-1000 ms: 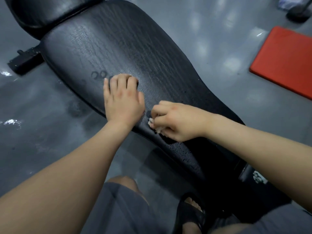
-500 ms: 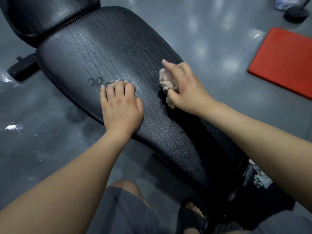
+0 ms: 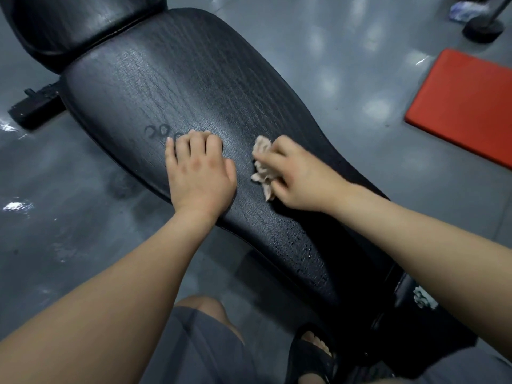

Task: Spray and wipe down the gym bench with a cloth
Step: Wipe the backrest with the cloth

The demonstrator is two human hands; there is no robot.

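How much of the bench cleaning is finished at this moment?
Spraying looks done: droplets lie on the bench pad. In hand: the right hand grips a crumpled cloth mid-pad, while the left hand rests beside it. Left: those droplets, not yet wiped.

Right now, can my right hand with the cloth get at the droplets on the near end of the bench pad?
Probably yes. The right hand, gripping the cloth, sits on the bench pad just beyond the droplets; bare pad lies between, and the left hand rests aside.

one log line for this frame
wiping | right hand grips cloth on bench pad | left hand rests on it | droplets near end
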